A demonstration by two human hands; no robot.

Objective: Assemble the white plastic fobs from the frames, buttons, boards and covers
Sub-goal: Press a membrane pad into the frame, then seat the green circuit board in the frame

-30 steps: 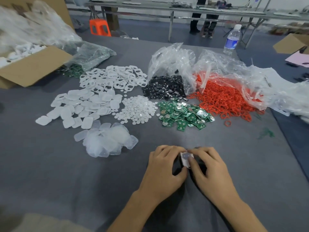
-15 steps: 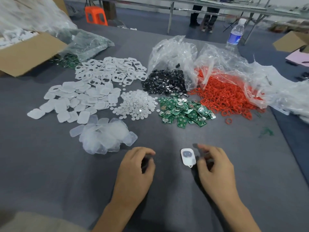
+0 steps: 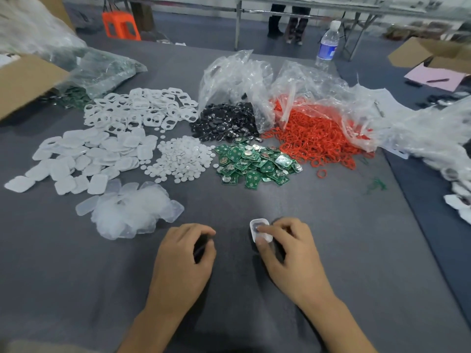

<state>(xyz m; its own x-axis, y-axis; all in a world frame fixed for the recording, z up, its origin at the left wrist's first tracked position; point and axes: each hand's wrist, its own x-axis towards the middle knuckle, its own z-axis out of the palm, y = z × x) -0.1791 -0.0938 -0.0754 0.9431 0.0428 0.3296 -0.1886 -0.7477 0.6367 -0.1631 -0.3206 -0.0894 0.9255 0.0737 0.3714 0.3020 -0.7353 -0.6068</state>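
The right hand (image 3: pixel 293 253) has closed in on the white fob (image 3: pixel 254 233), which lay free a moment ago. Forefinger and thumb now pinch it against the table (image 3: pixel 344 238), on the near side of the green boards (image 3: pixel 257 161). The left hand (image 3: pixel 183 261) rests nearer than the boards too, fingers loosely curled, nothing seen in them.

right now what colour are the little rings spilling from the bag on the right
Orange-red: the rings show clearly in the head view.
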